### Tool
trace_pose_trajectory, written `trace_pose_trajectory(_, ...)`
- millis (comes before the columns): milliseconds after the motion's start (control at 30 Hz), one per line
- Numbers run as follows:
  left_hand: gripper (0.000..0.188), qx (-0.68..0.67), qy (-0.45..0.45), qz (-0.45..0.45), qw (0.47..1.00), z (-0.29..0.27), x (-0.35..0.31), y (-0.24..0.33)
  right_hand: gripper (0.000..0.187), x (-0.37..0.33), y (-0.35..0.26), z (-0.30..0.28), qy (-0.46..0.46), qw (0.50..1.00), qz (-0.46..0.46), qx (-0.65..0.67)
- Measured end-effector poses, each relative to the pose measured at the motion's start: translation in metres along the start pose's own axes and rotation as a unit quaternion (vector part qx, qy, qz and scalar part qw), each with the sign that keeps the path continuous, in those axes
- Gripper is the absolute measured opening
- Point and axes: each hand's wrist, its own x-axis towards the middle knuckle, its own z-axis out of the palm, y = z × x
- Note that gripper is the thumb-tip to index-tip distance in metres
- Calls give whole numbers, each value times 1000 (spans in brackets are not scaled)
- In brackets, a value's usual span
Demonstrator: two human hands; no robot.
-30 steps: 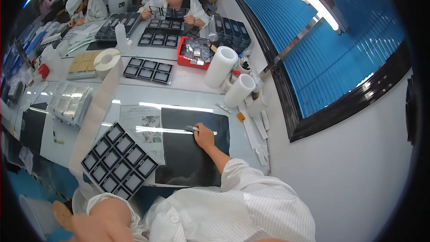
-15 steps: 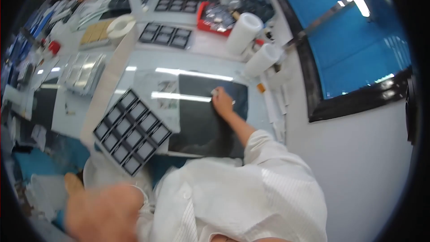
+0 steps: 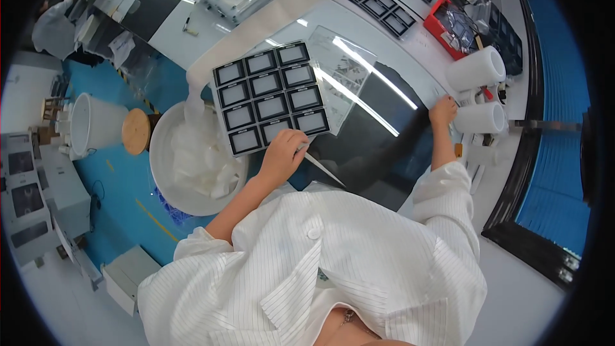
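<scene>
My left hand (image 3: 282, 154) is closed, with a slim pale pointed strip (image 3: 323, 168) reaching from its fingers over the near edge of a dark sheet (image 3: 365, 141). Its fingers are beside the lower edge of a tray-like panel (image 3: 264, 98) of white rectangles in black frames. The panel lies at the table's left edge. My right hand (image 3: 443, 112), its fingers curled together, is by the dark sheet's right side, close to two white rolls (image 3: 477, 67). What it may hold is too small to make out.
A white bin (image 3: 192, 160) of crumpled pale scraps stands left of the table, beside a round wooden stool (image 3: 136, 131). A pale band (image 3: 256, 19) crosses the table from a roll. A red tray (image 3: 443, 29) of bagged parts and more framed panels (image 3: 378, 5) lie farther back; people work beyond.
The view has swung toward the left and down. My left hand, blurred low in front before, is now over the table with the pale strip. My right hand has moved to the dark sheet's right side.
</scene>
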Motion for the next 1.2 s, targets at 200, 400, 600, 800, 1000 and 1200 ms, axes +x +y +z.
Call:
trace_pose_trajectory(200, 44, 135, 129, -66, 980, 5, -10, -27, 22, -73, -205, -50, -171, 865, -159, 443)
trace_pose_trajectory(400, 54, 223, 159, -49, 960, -6, 6, -56, 34, -33, -318, -4, -40, 862, -141, 485)
trace_pose_trajectory(600, 53, 247, 169, -51, 953, 4, 10, -80, 43, 3, -357, 21, -158, 907, -92, 380)
trace_pose_trajectory(800, 54, 167, 235, -23, 957, -1, 5, -91, 25, -10, -361, -22, -202, 767, -19, 608)
trace_pose_trajectory(1000, 40, -161, 510, -136, 834, -31, -14, -102, 26, -9, -279, -125, -327, 668, -88, 663)
trace_pose_trajectory(1200, 16, -612, -4, -229, 757, 23, -14, -3, 43, 21, -121, -140, -363, 751, -101, 542)
